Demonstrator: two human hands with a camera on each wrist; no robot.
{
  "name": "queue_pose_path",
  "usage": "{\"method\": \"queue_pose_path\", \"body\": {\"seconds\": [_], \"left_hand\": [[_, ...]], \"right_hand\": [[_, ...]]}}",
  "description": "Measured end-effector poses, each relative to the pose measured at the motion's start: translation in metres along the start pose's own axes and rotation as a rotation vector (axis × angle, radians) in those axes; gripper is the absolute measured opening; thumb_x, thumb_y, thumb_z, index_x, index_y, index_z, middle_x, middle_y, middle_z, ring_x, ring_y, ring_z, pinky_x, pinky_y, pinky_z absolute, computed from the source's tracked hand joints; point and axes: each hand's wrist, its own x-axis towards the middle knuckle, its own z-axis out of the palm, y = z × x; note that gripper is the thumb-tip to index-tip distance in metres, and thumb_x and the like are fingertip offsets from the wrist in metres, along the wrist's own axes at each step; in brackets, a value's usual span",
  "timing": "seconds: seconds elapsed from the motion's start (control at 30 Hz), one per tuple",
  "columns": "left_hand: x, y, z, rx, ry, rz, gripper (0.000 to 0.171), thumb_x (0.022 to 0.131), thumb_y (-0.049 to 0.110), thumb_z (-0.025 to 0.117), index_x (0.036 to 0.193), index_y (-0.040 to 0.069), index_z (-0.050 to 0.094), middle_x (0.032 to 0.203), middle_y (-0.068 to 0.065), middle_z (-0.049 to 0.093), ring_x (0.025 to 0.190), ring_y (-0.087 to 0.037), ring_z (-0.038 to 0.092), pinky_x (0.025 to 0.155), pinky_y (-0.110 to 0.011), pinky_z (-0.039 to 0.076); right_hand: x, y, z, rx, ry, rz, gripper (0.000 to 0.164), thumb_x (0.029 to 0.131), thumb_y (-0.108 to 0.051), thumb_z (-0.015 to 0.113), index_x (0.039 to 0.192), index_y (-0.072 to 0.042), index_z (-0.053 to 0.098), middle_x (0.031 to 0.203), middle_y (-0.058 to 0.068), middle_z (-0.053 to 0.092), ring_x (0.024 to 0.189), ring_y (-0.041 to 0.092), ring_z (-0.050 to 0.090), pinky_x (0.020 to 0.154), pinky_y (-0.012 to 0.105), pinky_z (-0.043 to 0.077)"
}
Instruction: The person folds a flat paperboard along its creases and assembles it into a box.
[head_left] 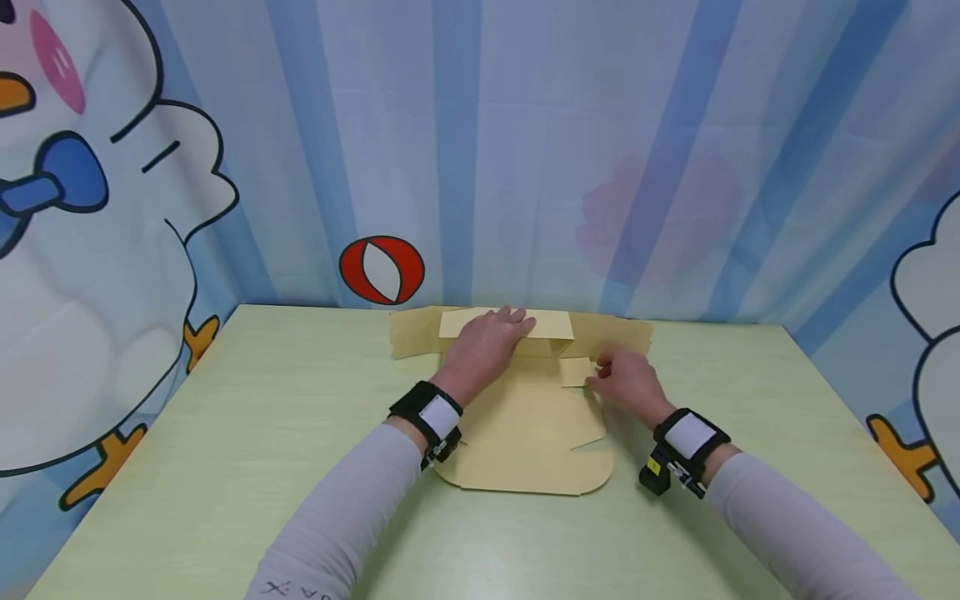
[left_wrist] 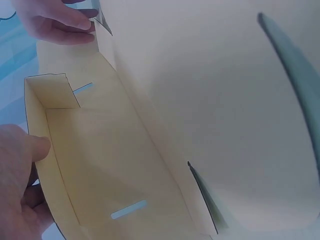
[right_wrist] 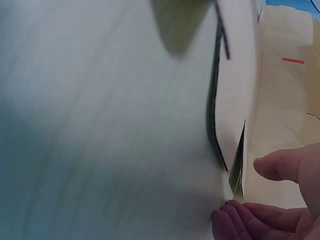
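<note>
A partly folded tan cardboard box (head_left: 525,465) lies on the table, its rounded panel toward me. At its far end a folded flap (head_left: 551,322) stands raised. My left hand (head_left: 483,346) grips that flap; in the left wrist view the thumb (left_wrist: 41,148) is on its inner side and the fingers are outside. My right hand (head_left: 628,385) is at the box's right edge beside a small tab (head_left: 575,372). Seen from the right wrist, its fingertips (right_wrist: 227,220) touch near the tab's lower end, with the thumb (right_wrist: 272,165) held apart from them.
Side wings (head_left: 611,333) of the box spread left and right at the far end. Slots (left_wrist: 129,209) are cut in the cardboard. Behind the pale green table (head_left: 247,433) hangs a striped blue curtain (head_left: 517,167) with cartoon prints.
</note>
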Motion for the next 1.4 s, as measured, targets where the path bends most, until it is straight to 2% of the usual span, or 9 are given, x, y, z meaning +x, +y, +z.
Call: {"method": "queue_pose_path", "body": {"seconds": [0.1,0.27,0.47,0.7,0.83,0.93,1.03,1.17,1.4], "left_hand": [[0.0,0.001,-0.001,0.006,-0.006,0.0,0.038,0.1,0.006,0.054,0.135,0.018,0.062,0.139,-0.004,0.062,0.127,-0.025,0.061,0.1,-0.038,0.054],[0.0,0.001,0.0,0.01,-0.01,-0.004,0.038,0.1,0.007,0.054,0.136,0.019,0.061,0.139,-0.003,0.062,0.128,-0.025,0.06,0.101,-0.038,0.053],[0.0,0.001,0.002,0.007,-0.017,0.001,0.037,0.1,0.008,0.055,0.135,0.018,0.061,0.139,-0.003,0.062,0.127,-0.025,0.06,0.1,-0.038,0.054],[0.001,0.002,0.002,0.008,-0.006,0.002,0.036,0.1,0.008,0.055,0.135,0.018,0.062,0.138,-0.003,0.063,0.127,-0.024,0.061,0.1,-0.038,0.054],[0.0,0.001,0.001,0.006,-0.012,-0.001,0.036,0.1,0.008,0.055,0.135,0.018,0.062,0.139,-0.003,0.062,0.127,-0.025,0.061,0.1,-0.038,0.054],[0.0,0.001,0.001,0.006,-0.012,-0.002,0.036,0.1,0.008,0.055,0.134,0.019,0.062,0.139,-0.003,0.062,0.126,-0.025,0.061,0.099,-0.038,0.055],[-0.001,0.0,0.001,0.006,-0.01,-0.001,0.036,0.1,0.008,0.055,0.134,0.019,0.062,0.138,-0.003,0.062,0.125,-0.025,0.062,0.098,-0.038,0.055],[-0.001,0.0,0.002,0.009,-0.006,0.002,0.037,0.1,0.008,0.056,0.134,0.019,0.062,0.138,-0.003,0.063,0.125,-0.025,0.062,0.098,-0.037,0.055],[0.0,0.0,0.002,0.014,-0.015,-0.003,0.038,0.099,0.008,0.056,0.135,0.02,0.061,0.139,-0.003,0.062,0.126,-0.025,0.062,0.099,-0.037,0.055]], "right_hand": [[0.001,-0.002,0.004,-0.012,0.009,-0.002,0.021,0.086,-0.016,0.072,0.082,0.002,0.062,0.071,0.009,0.059,0.064,0.02,0.053,0.056,0.027,0.039],[0.004,-0.005,0.012,-0.024,0.017,0.0,0.037,0.085,-0.017,0.074,0.064,-0.008,0.045,0.059,-0.001,0.037,0.055,0.016,0.039,0.052,0.025,0.027],[0.004,-0.005,0.016,-0.009,0.026,0.023,0.029,0.085,-0.016,0.073,0.071,-0.006,0.05,0.063,0.003,0.045,0.059,0.018,0.044,0.054,0.026,0.03],[0.004,-0.009,0.014,0.028,0.086,-0.021,0.027,0.086,-0.01,0.07,0.072,-0.007,0.048,0.065,0.002,0.041,0.061,0.018,0.041,0.057,0.027,0.029],[0.005,-0.011,0.015,0.07,0.096,-0.029,0.02,0.086,-0.007,0.069,0.077,-0.006,0.052,0.07,0.004,0.047,0.065,0.018,0.046,0.057,0.026,0.034],[0.005,-0.013,0.018,0.113,0.098,-0.047,0.011,0.087,-0.006,0.069,0.091,0.0,0.061,0.08,0.01,0.058,0.074,0.021,0.056,0.061,0.026,0.044],[0.005,-0.015,0.02,0.173,0.088,-0.071,0.027,0.089,-0.005,0.067,0.114,0.004,0.064,0.099,0.019,0.067,0.088,0.028,0.067,0.073,0.034,0.058],[0.004,-0.018,0.022,0.251,0.059,-0.11,0.039,0.092,-0.005,0.064,0.13,0.002,0.059,0.12,0.026,0.066,0.103,0.038,0.069,0.086,0.044,0.06],[0.005,-0.017,0.026,0.286,0.028,-0.181,0.025,0.095,-0.008,0.062,0.118,0.002,0.064,0.124,0.026,0.064,0.11,0.041,0.067,0.084,0.043,0.06]]}}
